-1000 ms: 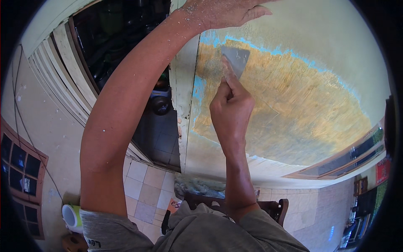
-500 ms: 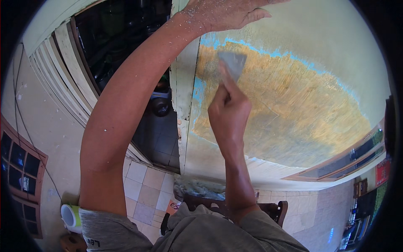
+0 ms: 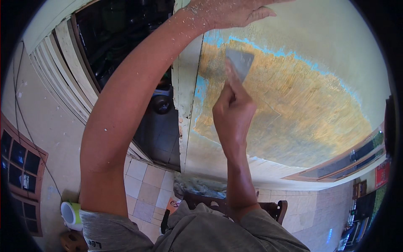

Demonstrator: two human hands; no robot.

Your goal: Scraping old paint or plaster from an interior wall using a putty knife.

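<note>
- The right hand [image 3: 233,112] is clamped on a flat metal scraper [image 3: 240,64], its blade pressed against the door panel [image 3: 294,109], where bare wood shows inside a rim of blue and pale green paint.
- The left hand [image 3: 226,11] lies flat, fingers together, on the door's top part (dusted with paint flecks).
- A red sign [image 3: 382,173] hangs far right; a white-and-green cup [image 3: 71,214] stands on the floor tiles [image 3: 145,189].

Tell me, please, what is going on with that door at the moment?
A person is scraping paint off a pale door panel. The right hand presses a flat scraper to a large patch of bare wood edged with blue undercoat. The left hand, speckled with paint flakes, rests flat above.
</note>
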